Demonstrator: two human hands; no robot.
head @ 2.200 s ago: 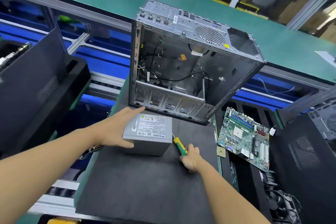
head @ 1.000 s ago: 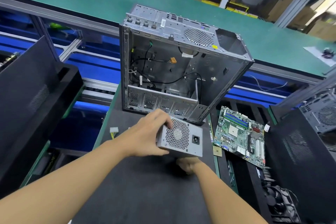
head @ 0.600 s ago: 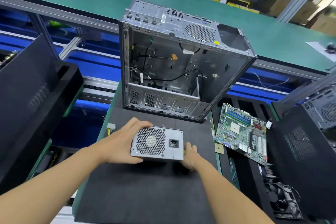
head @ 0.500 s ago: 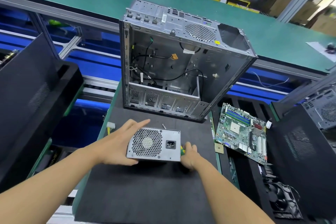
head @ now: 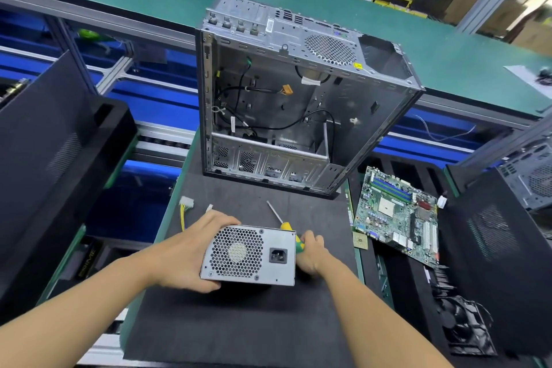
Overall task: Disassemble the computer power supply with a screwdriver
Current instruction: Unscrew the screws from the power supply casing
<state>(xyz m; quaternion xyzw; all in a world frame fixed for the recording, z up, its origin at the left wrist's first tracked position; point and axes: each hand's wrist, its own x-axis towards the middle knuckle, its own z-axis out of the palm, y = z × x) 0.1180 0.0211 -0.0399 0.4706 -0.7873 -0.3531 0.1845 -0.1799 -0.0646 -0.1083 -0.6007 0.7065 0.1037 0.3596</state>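
Observation:
The grey power supply (head: 249, 254) stands on the black foam mat (head: 239, 323), its fan grille and power socket facing me. My left hand (head: 191, 254) grips its left side, fingers over the top and thumb underneath. My right hand (head: 310, 251) is at the unit's right edge and holds the green-and-yellow screwdriver (head: 291, 231). The screwdriver's metal shaft points away from me over the mat. The supply's cables with white connectors (head: 186, 205) trail off behind it to the left.
An open, gutted computer case (head: 298, 98) stands upright at the mat's far end. A green motherboard (head: 397, 215) lies to the right with a loose chip (head: 360, 240) beside it. Black case panels (head: 50, 164) lean at left and right.
The power supply was lifted and turned from label-up so its fan face points at me, then set down and shifted slightly. My right hand kept the screwdriver beside it.

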